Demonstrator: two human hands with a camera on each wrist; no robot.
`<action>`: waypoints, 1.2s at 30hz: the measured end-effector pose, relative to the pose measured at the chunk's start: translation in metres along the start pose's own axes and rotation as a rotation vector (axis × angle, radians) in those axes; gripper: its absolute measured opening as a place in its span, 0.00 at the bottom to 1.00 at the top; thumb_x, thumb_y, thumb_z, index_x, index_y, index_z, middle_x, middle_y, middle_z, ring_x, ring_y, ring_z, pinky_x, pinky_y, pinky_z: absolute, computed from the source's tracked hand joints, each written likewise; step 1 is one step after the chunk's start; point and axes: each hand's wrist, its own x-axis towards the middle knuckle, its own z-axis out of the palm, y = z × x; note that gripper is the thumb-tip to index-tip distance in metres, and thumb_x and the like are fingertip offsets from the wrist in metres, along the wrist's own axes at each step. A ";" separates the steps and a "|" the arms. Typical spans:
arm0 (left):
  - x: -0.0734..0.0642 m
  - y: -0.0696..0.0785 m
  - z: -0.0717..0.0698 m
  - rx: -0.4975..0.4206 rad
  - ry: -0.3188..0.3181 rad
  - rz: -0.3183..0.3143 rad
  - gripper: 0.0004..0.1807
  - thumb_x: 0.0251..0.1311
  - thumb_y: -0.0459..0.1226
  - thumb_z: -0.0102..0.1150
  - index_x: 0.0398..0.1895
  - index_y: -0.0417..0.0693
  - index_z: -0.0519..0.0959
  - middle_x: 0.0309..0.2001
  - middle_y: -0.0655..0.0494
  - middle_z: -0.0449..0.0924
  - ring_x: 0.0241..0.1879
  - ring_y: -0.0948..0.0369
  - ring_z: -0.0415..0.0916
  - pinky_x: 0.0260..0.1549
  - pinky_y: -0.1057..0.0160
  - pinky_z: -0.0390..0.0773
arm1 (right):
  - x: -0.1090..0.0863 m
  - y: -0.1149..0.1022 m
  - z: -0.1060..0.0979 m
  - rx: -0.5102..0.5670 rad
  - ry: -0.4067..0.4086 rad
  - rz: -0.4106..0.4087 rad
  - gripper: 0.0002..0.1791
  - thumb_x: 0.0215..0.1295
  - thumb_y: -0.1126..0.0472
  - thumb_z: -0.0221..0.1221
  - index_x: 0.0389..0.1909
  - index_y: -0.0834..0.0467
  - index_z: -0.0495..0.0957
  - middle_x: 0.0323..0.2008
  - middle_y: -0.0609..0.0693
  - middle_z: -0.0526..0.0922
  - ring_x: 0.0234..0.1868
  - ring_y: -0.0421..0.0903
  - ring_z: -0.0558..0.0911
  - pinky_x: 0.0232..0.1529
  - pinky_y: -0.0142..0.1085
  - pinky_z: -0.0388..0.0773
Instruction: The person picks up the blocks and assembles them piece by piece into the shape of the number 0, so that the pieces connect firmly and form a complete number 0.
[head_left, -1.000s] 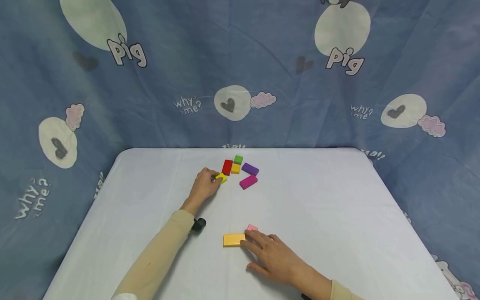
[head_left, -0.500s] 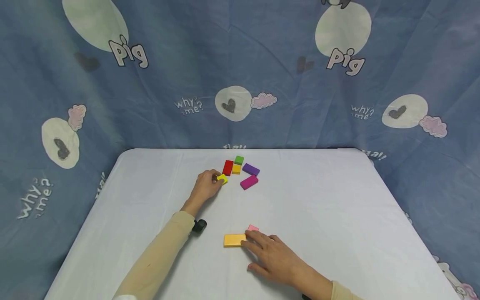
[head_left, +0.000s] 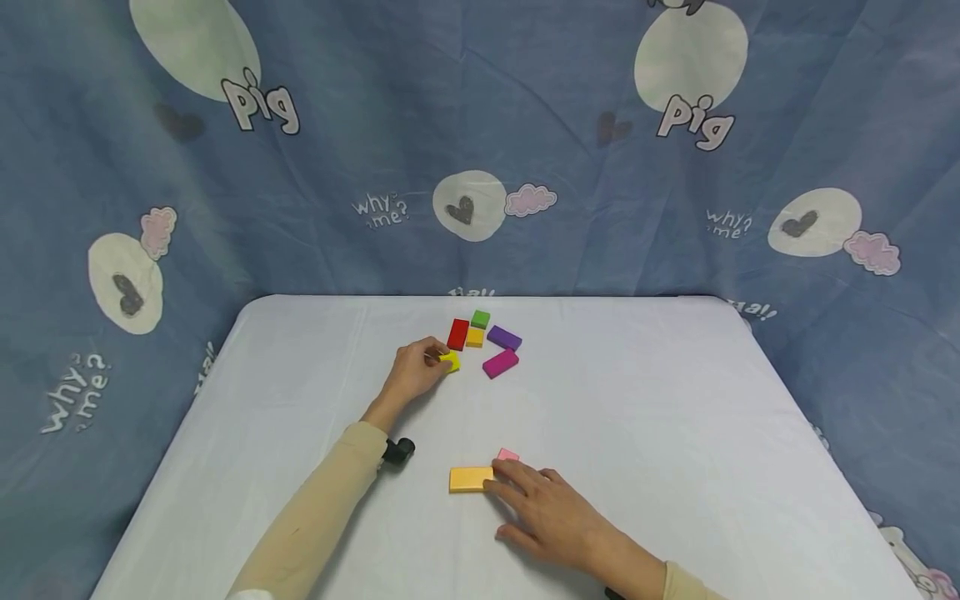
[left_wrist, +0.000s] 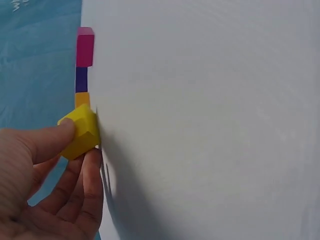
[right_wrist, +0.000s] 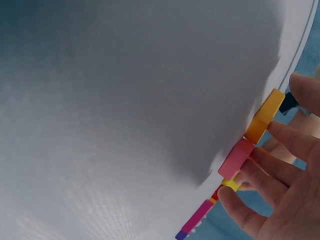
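My left hand [head_left: 417,369] pinches a small yellow block [left_wrist: 81,131] between thumb and fingers, just in front of a red block [head_left: 457,334] at the far side of the table. Nearer to me, my right hand [head_left: 551,517] has its fingers loosely extended and spread. Its fingertips are at the right end of a light-orange rectangular block [head_left: 470,480] and over a pink block [right_wrist: 236,159]. In the head view the fingers partly hide that pink block, while the right wrist view shows it right beside the orange one.
Behind the yellow block lie a small orange block [head_left: 475,337] and a green block [head_left: 481,319]. A purple block [head_left: 504,337] and a magenta block [head_left: 500,363] lie to their right. The white-covered table [head_left: 637,417] ends at a blue patterned curtain [head_left: 570,250].
My left hand has shifted the yellow block very slightly toward me, a little away from the red block. My right hand keeps its place beside the orange and pink blocks.
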 end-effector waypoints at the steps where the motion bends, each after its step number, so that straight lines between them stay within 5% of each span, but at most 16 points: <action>1: 0.000 -0.001 0.000 -0.013 0.000 0.000 0.11 0.58 0.34 0.68 0.43 0.42 0.82 0.40 0.48 0.82 0.38 0.54 0.77 0.43 0.57 0.78 | 0.000 0.000 0.000 0.000 0.000 0.000 0.30 0.70 0.41 0.54 0.67 0.50 0.67 0.69 0.51 0.64 0.65 0.47 0.69 0.54 0.47 0.74; 15: -0.012 0.006 -0.017 -0.170 -0.042 -0.066 0.13 0.57 0.37 0.70 0.45 0.44 0.83 0.42 0.50 0.82 0.40 0.54 0.79 0.35 0.61 0.81 | 0.000 0.000 0.000 0.004 -0.018 0.013 0.30 0.70 0.40 0.53 0.67 0.50 0.67 0.70 0.50 0.64 0.66 0.47 0.68 0.55 0.48 0.73; 36: -0.040 0.009 -0.029 -0.177 -0.090 -0.052 0.11 0.56 0.38 0.70 0.42 0.46 0.84 0.39 0.54 0.83 0.38 0.56 0.78 0.35 0.61 0.77 | 0.003 0.001 -0.002 0.027 -0.059 0.029 0.30 0.70 0.40 0.53 0.68 0.49 0.66 0.71 0.50 0.62 0.67 0.47 0.67 0.56 0.48 0.73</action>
